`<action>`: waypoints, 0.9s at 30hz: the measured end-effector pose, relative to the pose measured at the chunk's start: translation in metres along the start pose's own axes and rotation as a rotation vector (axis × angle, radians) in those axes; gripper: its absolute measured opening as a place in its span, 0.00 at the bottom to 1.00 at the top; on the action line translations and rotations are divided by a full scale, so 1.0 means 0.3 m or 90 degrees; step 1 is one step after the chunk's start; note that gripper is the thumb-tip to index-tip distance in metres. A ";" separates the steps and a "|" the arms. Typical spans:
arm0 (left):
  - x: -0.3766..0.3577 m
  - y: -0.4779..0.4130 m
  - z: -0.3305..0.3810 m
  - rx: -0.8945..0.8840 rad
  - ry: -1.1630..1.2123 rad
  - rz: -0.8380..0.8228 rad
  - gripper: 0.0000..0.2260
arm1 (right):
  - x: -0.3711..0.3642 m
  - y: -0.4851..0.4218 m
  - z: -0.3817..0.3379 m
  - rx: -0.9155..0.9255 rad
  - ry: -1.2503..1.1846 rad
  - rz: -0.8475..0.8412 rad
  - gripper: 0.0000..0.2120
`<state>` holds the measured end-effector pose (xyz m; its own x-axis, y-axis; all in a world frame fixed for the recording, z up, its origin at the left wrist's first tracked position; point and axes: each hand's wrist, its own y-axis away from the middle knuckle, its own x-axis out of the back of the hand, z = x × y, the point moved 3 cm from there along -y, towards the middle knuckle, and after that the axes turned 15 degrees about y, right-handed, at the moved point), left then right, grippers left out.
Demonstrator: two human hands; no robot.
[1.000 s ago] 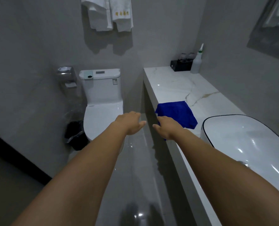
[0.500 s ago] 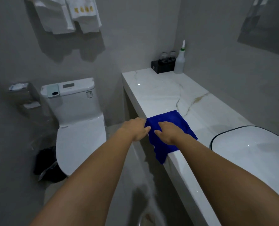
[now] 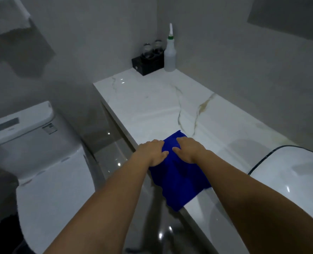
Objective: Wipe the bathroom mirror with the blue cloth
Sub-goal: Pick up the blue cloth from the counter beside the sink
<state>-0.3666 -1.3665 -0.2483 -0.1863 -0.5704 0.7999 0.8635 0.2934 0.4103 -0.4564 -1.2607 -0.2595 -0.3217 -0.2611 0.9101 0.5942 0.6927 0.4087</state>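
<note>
The blue cloth (image 3: 177, 178) lies on the white marble counter (image 3: 161, 107), its near part hanging over the front edge. My left hand (image 3: 152, 151) grips the cloth's far left side and my right hand (image 3: 187, 150) grips its far right side, fingers curled onto the fabric. The cloth's far edge shows between and beyond the two hands. A corner of the mirror (image 3: 289, 17) shows on the wall at the top right.
A white basin (image 3: 289, 180) with a dark rim stands on the counter to the right. A squeeze bottle (image 3: 170, 54) and a black holder (image 3: 148, 64) with two glasses stand in the far corner. A toilet (image 3: 42, 162) is at the left, white towels (image 3: 7, 13) above.
Both hands reached from the counter's edge onto the cloth and took hold of it. The cloth slid toward me and now hangs farther over the edge. The view shifted right and down.
</note>
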 end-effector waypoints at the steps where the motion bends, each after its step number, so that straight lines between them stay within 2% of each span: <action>1: 0.000 -0.039 -0.004 -0.010 -0.009 -0.008 0.15 | -0.008 -0.022 0.017 -0.016 -0.008 -0.001 0.18; 5: -0.013 -0.190 0.004 -0.073 -0.052 -0.067 0.12 | -0.057 -0.091 0.080 -0.089 -0.026 -0.026 0.18; 11: -0.064 -0.391 0.008 -0.184 -0.098 -0.185 0.10 | -0.164 -0.131 0.156 -0.271 -0.133 -0.075 0.21; 14: -0.083 -0.465 0.017 -0.249 -0.133 -0.217 0.14 | -0.209 -0.124 0.169 -0.341 -0.155 -0.087 0.21; 19: -0.137 -0.521 0.028 -0.317 -0.174 -0.290 0.27 | -0.278 -0.105 0.143 -0.417 -0.195 -0.102 0.26; 24: -0.166 -0.533 0.034 -0.352 -0.203 -0.296 0.27 | -0.314 -0.093 0.141 -0.514 -0.216 -0.047 0.26; 27: -0.174 -0.547 0.042 -0.372 -0.201 -0.283 0.27 | -0.323 -0.089 0.158 -0.601 -0.239 -0.025 0.21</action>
<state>-0.5045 -1.3752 -0.3518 -0.6197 -0.2698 0.7370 0.7665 -0.4099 0.4945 -0.4759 -1.2221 -0.3618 -0.4681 0.0682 0.8810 0.8650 -0.1686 0.4726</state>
